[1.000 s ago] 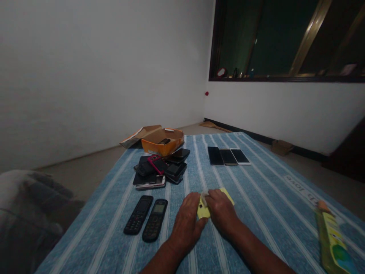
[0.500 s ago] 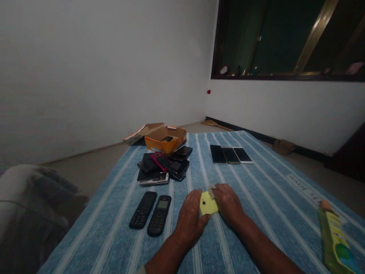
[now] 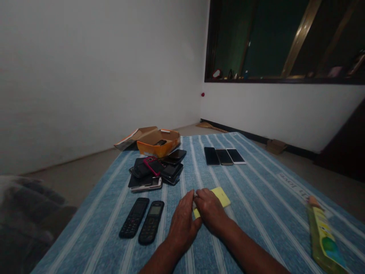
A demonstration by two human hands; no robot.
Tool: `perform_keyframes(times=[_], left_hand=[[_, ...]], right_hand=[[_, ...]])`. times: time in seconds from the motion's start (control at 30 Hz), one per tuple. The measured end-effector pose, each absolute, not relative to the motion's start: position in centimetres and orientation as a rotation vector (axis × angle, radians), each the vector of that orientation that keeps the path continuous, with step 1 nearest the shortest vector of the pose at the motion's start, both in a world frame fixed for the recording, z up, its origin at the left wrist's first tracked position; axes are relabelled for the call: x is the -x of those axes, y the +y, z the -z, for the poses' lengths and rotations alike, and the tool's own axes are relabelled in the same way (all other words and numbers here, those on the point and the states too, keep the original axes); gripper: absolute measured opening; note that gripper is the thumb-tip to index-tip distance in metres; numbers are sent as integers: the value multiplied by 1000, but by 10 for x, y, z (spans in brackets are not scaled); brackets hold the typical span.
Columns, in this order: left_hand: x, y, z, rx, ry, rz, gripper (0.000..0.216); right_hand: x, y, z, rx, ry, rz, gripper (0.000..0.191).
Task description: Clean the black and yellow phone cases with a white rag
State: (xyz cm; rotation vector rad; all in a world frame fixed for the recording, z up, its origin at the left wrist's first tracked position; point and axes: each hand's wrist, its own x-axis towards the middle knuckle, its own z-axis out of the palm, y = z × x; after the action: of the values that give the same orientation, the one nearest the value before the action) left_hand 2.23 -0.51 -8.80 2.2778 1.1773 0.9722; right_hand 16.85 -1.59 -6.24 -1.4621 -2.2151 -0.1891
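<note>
A yellow-backed phone (image 3: 221,196) lies on the striped blue cloth in front of me, partly covered by my hands. My left hand (image 3: 184,217) grips its left end, thumb along the near edge. Across the phone's left part rests my right hand (image 3: 209,209), fingers curled over a small pale wiping cloth (image 3: 195,195), of which only a bit shows. The phone's camera end is hidden under the fingers. Just left of my hands, two black keypad phones (image 3: 151,222) lie side by side.
Several phones (image 3: 152,173) are piled at left, before an open orange box (image 3: 158,148). Three smartphones (image 3: 224,156) lie in a row farther back. A bottle of yellow-green liquid (image 3: 325,236) is at right. The striped cloth (image 3: 251,182) covers the surface.
My right hand has moved left across the phone's back with the wiping cloth, covering the camera end. More of the phone's right end shows now. The view has shifted slightly.
</note>
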Motion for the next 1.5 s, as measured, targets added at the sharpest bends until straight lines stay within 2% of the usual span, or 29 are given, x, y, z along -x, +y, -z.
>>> perform_keyframes(times=[0.2,0.4,0.63,1.1,1.5], left_hand=[[-20,-4,87,-2307,1176,-990,69],[-19,-4,89,-2300,1188,-980,70],[-20,-4,88,-2300,1223,-910,67],[-16,1,106,-2396,1215,-945,67],[-17,-1,97,-2406,1164,-946,60]], right_hand=[[-161,-16,66,1323,-2254,188,7],[-166,-14,64,1497,-2200,216,9],[-162,-17,65,1442,-2216,212,8],[-213,-26,48,2064,-1958,200,22],[-168,-30,65,1624,-2139,219,14]])
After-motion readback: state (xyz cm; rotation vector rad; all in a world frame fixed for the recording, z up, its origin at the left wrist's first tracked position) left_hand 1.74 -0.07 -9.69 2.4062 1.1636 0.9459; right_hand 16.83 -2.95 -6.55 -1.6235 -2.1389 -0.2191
